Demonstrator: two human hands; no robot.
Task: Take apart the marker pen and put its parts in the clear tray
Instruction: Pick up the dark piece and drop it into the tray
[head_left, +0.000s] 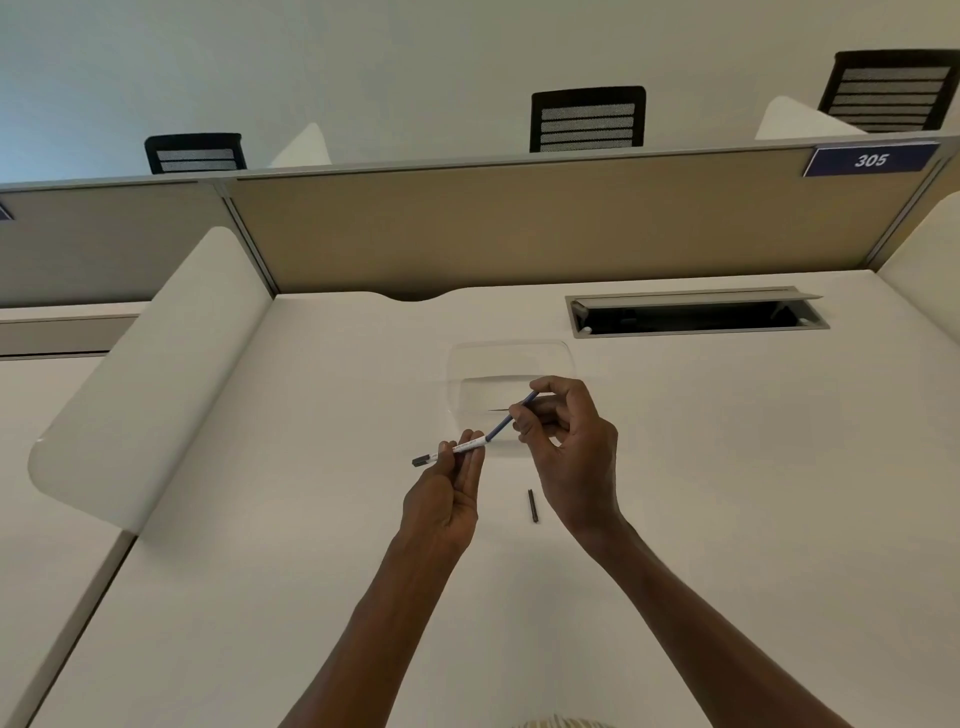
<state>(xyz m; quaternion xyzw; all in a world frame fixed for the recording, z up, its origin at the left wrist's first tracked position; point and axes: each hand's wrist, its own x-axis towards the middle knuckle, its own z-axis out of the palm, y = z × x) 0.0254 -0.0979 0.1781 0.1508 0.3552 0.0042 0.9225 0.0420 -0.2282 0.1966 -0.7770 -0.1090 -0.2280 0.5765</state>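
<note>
The white tabletop (727, 493) spreads out in front of me, closed at its far edge by a tan partition (519, 223) that carries a blue plate marked 305 (870, 160). Set into the tabletop near the far right corner is an open cable hatch (696, 314). The clear tray (511, 358) sits toward the far edge, just left of that hatch, with a thin dark sliver lying inside it that I cannot identify. My 2 hands meet above the near rim of the tray. My right hand (569, 452) pinches the blue inner tube (511, 415), fingers closed around its upper end. My left hand (447, 493) grips the white marker barrel (462, 448) between fingertips and thumb, the black end cap (422, 460) sticking out to the left. The tube runs up and right out of the barrel's mouth, partly withdrawn. A small dark pen part (532, 505) lies flat on the tabletop between my wrists, nearer than the tray and apart from it
</note>
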